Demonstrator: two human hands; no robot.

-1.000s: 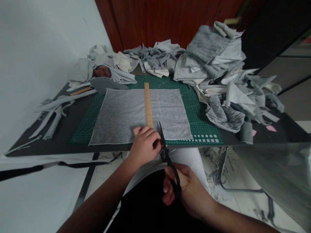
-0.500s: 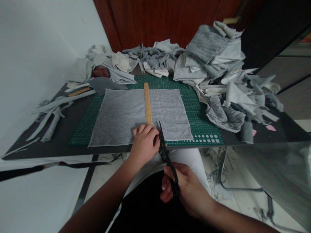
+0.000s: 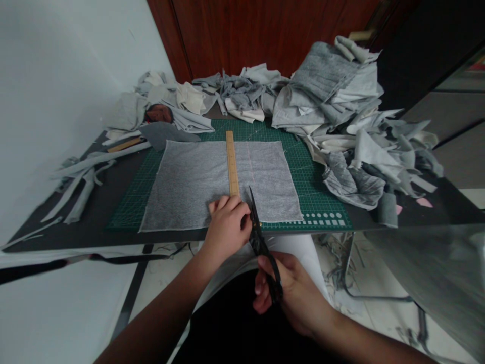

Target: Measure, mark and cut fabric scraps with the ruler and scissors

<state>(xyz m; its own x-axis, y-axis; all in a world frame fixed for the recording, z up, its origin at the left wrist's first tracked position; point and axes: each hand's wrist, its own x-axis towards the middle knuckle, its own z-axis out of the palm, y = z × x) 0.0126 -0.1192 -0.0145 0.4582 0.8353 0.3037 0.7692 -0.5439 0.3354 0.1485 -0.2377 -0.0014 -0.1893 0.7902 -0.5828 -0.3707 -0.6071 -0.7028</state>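
Note:
A rectangular piece of grey fabric (image 3: 189, 187) lies flat on a green cutting mat (image 3: 303, 177). Across it runs a wooden ruler (image 3: 231, 162), with a faint pink line on the cloth to its right. My left hand (image 3: 228, 225) is at the ruler's near end, its curled fingers closed on the fabric's near edge; the exact hold is partly hidden. Black scissors (image 3: 257, 235) are in my right hand (image 3: 286, 288), fingers wrapped round the handles. One blade lies over the fabric, pointing away from me, just right of my left hand. The lower blade is mostly hidden.
Heaps of grey and white fabric scraps (image 3: 322, 96) line the back and right of the dark table (image 3: 447, 207). Long fabric strips (image 3: 81, 194) and a second wooden strip (image 3: 124, 144) lie at the left. A wall borders the left side; the table's front edge is close to my body.
The whole view has shifted very slightly. Both hands, the scissors, the ruler and the fabric keep nearly the same places relative to one another.

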